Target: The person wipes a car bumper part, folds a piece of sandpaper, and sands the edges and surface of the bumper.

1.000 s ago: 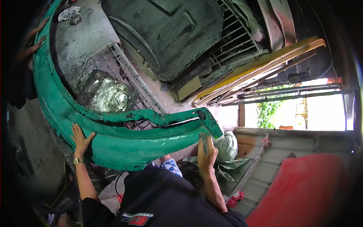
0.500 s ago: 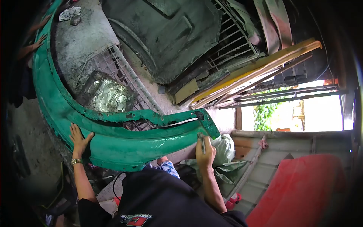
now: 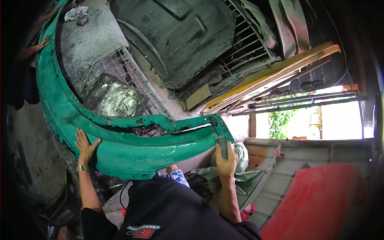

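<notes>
A long, curved green car bumper (image 3: 132,156) sweeps from the upper left to the middle of the view, its paint glossy and its inner edge chipped. My left hand (image 3: 85,147) lies flat on its outer face with the fingers spread. Close to the bumper's right end, my right hand (image 3: 226,163) grips a flat grey piece (image 3: 223,146). Whether that piece is a scraper or folded sandpaper I cannot tell. Its upper end overlaps the bumper's end in view; contact is unclear.
Another person's hand (image 3: 43,43) rests on the bumper's far end. A wire rack (image 3: 138,76) and crumpled foil (image 3: 118,100) lie behind it. Dark panels (image 3: 176,40) and a yellow strip (image 3: 276,74) lean at the back. A red panel (image 3: 314,200) stands at right.
My right hand has shifted slightly right and turned, so the flat grey piece now shows its broad side. The bumper has moved very little; my left hand remains on it.
</notes>
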A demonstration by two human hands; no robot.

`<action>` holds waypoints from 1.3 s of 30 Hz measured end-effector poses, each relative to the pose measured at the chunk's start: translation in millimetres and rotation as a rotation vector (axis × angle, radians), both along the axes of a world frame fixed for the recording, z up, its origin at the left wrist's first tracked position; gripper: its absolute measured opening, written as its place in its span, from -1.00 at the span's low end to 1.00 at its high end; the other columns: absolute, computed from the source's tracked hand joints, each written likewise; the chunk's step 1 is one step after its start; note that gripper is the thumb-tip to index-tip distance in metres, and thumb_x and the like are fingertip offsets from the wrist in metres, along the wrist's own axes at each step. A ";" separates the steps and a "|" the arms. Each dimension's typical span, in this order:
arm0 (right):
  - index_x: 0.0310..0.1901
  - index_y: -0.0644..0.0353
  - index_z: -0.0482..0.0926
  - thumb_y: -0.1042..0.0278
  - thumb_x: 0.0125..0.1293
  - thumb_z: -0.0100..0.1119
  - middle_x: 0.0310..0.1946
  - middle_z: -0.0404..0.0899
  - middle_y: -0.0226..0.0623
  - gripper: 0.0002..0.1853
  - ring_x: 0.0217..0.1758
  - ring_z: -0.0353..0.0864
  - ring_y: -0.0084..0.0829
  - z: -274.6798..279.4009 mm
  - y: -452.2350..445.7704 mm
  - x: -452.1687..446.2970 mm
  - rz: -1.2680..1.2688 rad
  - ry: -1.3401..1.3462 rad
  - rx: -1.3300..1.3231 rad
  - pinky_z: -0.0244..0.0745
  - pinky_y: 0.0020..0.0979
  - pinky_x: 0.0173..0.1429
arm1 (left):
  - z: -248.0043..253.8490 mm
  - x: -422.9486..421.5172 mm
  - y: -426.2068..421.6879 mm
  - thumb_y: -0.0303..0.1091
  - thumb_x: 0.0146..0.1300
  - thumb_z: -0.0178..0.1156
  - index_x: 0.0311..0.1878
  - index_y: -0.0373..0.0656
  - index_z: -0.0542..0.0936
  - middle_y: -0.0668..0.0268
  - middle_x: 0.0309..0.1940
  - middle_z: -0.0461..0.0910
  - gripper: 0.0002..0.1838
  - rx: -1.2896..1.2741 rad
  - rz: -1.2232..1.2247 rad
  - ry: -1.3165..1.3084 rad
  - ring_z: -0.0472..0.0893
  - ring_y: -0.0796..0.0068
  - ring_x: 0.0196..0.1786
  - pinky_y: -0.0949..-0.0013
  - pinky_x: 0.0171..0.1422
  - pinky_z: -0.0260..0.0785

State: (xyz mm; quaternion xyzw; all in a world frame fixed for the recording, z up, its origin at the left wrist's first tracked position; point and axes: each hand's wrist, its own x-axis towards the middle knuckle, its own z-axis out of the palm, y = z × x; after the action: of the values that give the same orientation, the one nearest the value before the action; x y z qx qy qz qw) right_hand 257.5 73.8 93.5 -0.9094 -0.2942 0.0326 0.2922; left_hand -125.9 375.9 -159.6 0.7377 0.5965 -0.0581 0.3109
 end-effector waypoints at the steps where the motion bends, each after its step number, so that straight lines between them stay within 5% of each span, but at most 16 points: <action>1: -0.02 0.12 0.56 0.33 0.29 0.15 -0.39 0.63 0.00 -0.76 -0.35 0.67 -0.04 -1.4 1.5 1.6 -0.001 0.000 0.000 0.51 -0.17 -0.26 | -1.2 -0.2 0.2 0.37 0.05 0.21 0.51 -0.20 -0.34 0.16 0.55 -0.47 0.28 0.004 0.001 -0.009 -0.49 0.21 0.57 -0.08 0.50 -0.72; 3: -0.02 0.23 0.56 0.37 0.28 0.18 -0.42 0.65 -0.09 -0.74 -0.45 0.67 -0.31 -8.8 4.6 8.0 0.037 -0.038 -0.126 0.47 -0.35 -0.31 | -4.6 -0.2 0.6 0.37 0.05 0.21 0.51 -0.20 -0.34 0.16 0.55 -0.47 0.28 0.006 -0.008 -0.021 -0.49 0.22 0.57 -0.08 0.50 -0.72; 7: -0.11 0.25 0.55 0.41 0.29 0.15 -0.45 0.60 -0.01 -0.82 -0.38 0.69 -0.16 -37.4 -8.6 3.5 0.091 -0.147 -0.065 0.47 -0.29 -0.33 | -9.2 -1.8 1.9 0.36 0.04 0.22 0.51 -0.21 -0.32 0.16 0.55 -0.46 0.28 0.025 -0.009 0.010 -0.47 0.21 0.57 -0.10 0.51 -0.68; 15: -0.26 0.29 0.50 0.46 0.28 0.11 -0.60 0.48 -0.06 -0.92 -0.62 0.51 -0.28 -40.3 -5.7 -5.3 0.032 -0.124 -0.010 0.33 -0.30 -0.47 | -4.7 1.1 0.3 0.29 0.09 0.23 0.52 -0.17 -0.31 0.18 0.55 -0.45 0.23 0.038 0.002 -0.008 -0.48 0.25 0.58 -0.10 0.51 -0.69; 21: -0.25 0.31 0.50 0.45 0.26 0.14 -0.53 0.52 -0.02 -0.89 -0.51 0.55 -0.22 -40.3 1.9 -5.4 0.021 -0.121 -0.029 0.38 -0.27 -0.37 | -6.1 -0.2 0.1 0.32 0.04 0.25 0.51 -0.21 -0.31 0.16 0.55 -0.44 0.27 0.062 -0.002 -0.033 -0.46 0.21 0.58 -0.10 0.51 -0.68; 23: -0.24 0.21 0.48 0.34 0.26 0.12 -0.58 0.52 0.00 -0.87 -0.49 0.56 0.04 -43.1 3.3 -6.1 0.007 -0.096 0.041 0.35 -0.05 -0.39 | -4.0 -0.2 -0.8 0.33 0.04 0.24 0.51 -0.21 -0.32 0.17 0.55 -0.45 0.28 0.040 0.000 -0.005 -0.47 0.21 0.57 -0.09 0.50 -0.70; 27: -0.20 0.20 0.50 0.36 0.27 0.10 -0.56 0.53 0.01 -0.86 -0.47 0.58 0.02 -41.3 5.2 -5.6 -0.001 -0.085 -0.036 0.37 -0.07 -0.37 | -2.7 -0.4 -0.9 0.34 0.03 0.24 0.51 -0.21 -0.32 0.17 0.55 -0.46 0.28 0.035 0.006 -0.049 -0.48 0.22 0.57 -0.09 0.50 -0.71; 29: -0.18 0.31 0.52 0.45 0.30 0.08 -0.48 0.57 0.01 -0.86 -0.42 0.66 -0.15 -38.9 -0.4 -12.9 -0.007 -0.072 -0.023 0.43 -0.28 -0.35 | -3.2 0.2 -0.7 0.35 0.04 0.23 0.51 -0.21 -0.32 0.16 0.55 -0.45 0.28 0.056 -0.015 -0.023 -0.48 0.22 0.57 -0.08 0.51 -0.71; 32: -0.08 0.28 0.52 0.40 0.32 0.07 -0.47 0.58 0.02 -0.80 -0.42 0.66 -0.11 -39.2 10.0 3.3 0.082 -0.278 -0.195 0.45 -0.24 -0.34 | -1.7 0.2 -2.2 0.35 0.04 0.23 0.51 -0.22 -0.31 0.15 0.55 -0.45 0.28 0.037 0.004 -0.029 -0.48 0.21 0.57 -0.09 0.50 -0.71; 35: 0.00 0.21 0.51 0.33 0.33 0.09 -0.44 0.60 0.03 -0.74 -0.37 0.65 -0.05 -10.1 7.4 -6.5 0.037 -0.174 -0.206 0.46 -0.20 -0.31 | -5.2 -0.4 -0.4 0.34 0.05 0.23 0.51 -0.22 -0.30 0.15 0.55 -0.44 0.27 0.048 -0.006 -0.037 -0.48 0.20 0.57 -0.10 0.50 -0.72; 39: 0.12 0.09 0.50 0.55 0.16 0.10 -0.26 0.64 -0.06 -0.56 -0.22 0.66 -0.09 -2.1 -4.3 -8.1 0.200 -0.307 -0.171 0.53 -0.19 -0.17 | -9.8 -2.6 1.6 0.34 0.05 0.22 0.51 -0.22 -0.30 0.15 0.55 -0.43 0.26 0.050 -0.007 -0.029 -0.47 0.20 0.57 -0.10 0.50 -0.72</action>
State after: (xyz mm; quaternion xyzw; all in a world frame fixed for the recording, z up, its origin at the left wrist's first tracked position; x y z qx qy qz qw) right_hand 249.4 69.6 91.4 -0.8914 -0.4205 -0.0526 0.1607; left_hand -128.6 377.6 -169.4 0.7481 0.5906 -0.0335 0.3008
